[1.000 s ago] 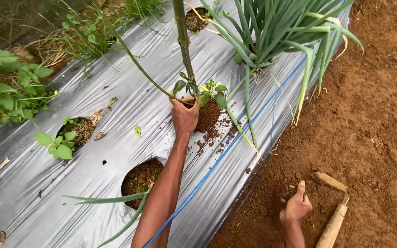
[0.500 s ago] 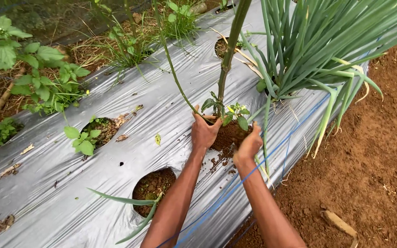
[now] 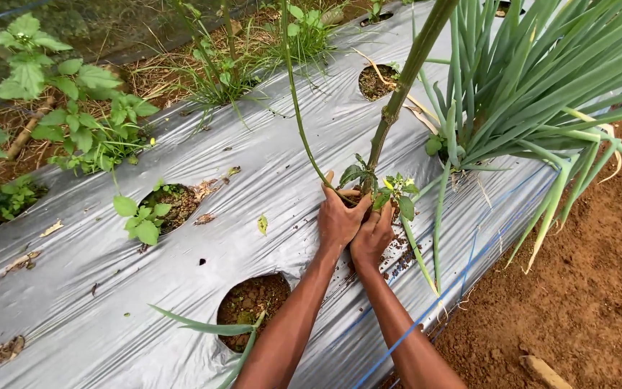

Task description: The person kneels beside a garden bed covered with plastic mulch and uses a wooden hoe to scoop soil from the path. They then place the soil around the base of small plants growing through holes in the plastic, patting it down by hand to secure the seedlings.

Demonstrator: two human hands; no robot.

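I note left hand [image 3: 340, 216] and right hand [image 3: 373, 234] cupped, pressing soil around the seedling [image 3: 390, 189]: its stem looks soft and fragile, so support low at the base

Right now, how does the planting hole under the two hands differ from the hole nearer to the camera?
The hole under the hands holds a tall green stem with small leaves, and the left hand and right hand rest at its base. The nearer hole shows bare brown soil, with only a long leaf lying across its edge. Both are cut into the silver plastic sheet.
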